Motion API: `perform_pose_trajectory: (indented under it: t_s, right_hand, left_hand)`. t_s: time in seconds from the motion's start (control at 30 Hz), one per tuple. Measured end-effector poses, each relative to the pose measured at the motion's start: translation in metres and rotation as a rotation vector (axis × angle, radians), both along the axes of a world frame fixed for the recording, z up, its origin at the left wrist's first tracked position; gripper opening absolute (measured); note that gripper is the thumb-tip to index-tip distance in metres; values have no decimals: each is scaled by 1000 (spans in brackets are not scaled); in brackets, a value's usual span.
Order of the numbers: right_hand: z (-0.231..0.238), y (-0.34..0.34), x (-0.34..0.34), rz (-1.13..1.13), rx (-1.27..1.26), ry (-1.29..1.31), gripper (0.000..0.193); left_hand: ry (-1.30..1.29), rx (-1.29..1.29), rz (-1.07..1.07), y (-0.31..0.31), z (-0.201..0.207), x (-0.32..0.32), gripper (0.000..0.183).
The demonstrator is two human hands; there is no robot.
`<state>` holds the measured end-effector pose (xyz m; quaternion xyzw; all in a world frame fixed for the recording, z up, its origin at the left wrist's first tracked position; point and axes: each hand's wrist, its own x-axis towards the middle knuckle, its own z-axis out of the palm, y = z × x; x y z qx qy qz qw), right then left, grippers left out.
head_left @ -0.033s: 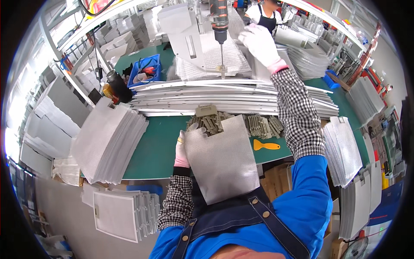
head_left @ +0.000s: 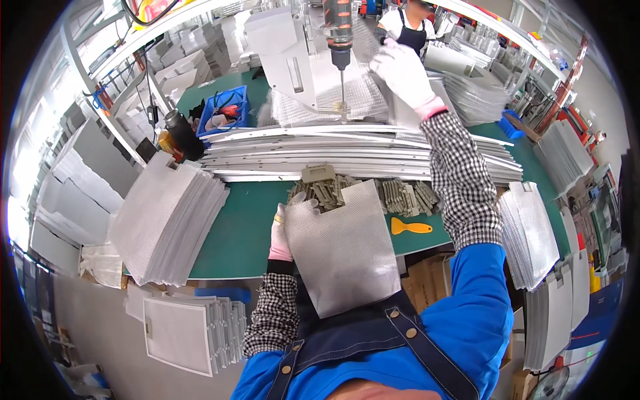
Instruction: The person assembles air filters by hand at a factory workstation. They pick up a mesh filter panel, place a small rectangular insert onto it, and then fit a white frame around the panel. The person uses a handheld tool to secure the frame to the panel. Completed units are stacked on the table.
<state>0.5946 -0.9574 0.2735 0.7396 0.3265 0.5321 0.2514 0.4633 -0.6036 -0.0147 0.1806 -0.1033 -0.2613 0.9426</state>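
Note:
My left hand (head_left: 283,230), in a white glove with a pink cuff, grips the left edge of a silver mesh panel (head_left: 347,250). This panel has a notch at its upper edge and leans toward my body at the table's front edge. Raised at the far right of centre is my gloved right hand (head_left: 405,75), fingers stretched toward the upper left, with nothing visible in them. To its left hangs an electric screwdriver (head_left: 340,40) with a long thin bit. Small beige-grey plastic pieces (head_left: 323,190) lie in a pile just beyond the panel.
Long white metal strips (head_left: 320,153) lie across the green table (head_left: 247,230). Stacked mesh panels stand left (head_left: 160,220) and right (head_left: 530,233). A yellow scraper (head_left: 411,227), a blue bin (head_left: 225,110) and a black bottle (head_left: 183,133) are on the table. Another person (head_left: 410,27) stands beyond.
My right hand has shifted only slightly beside the screwdriver. The mesh panel stays in my left hand. The person beyond has moved a little.

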Motion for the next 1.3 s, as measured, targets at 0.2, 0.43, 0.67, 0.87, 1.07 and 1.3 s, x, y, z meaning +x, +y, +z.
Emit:
perform_pose_trajectory:
  t_s: [0.2,0.43,0.67,0.87,1.07,1.3]
  right_hand:
    - [-32,-9,-31,-511,15,879,34]
    - [-53,-8,79,-617,911,645,68]
    - [-44,9,71,4,1324,770,49]
    - [-59,-91,-11,355,1638,924,40]
    - [-123,-143,-142,250,1863,482,41]
    - [-212,-22,-331,-269,1274,932,58]
  left_hand:
    - [29,46,40,2,-12,-1,72]
    - [26,74,41,2,-8,0,71]
    - [41,81,81,14,-9,-4,73]
    - [-19,90,7,-1,-4,-1,74]
    - [65,100,30,3,6,-9,77]
    - [26,32,6,0,-15,1,107]
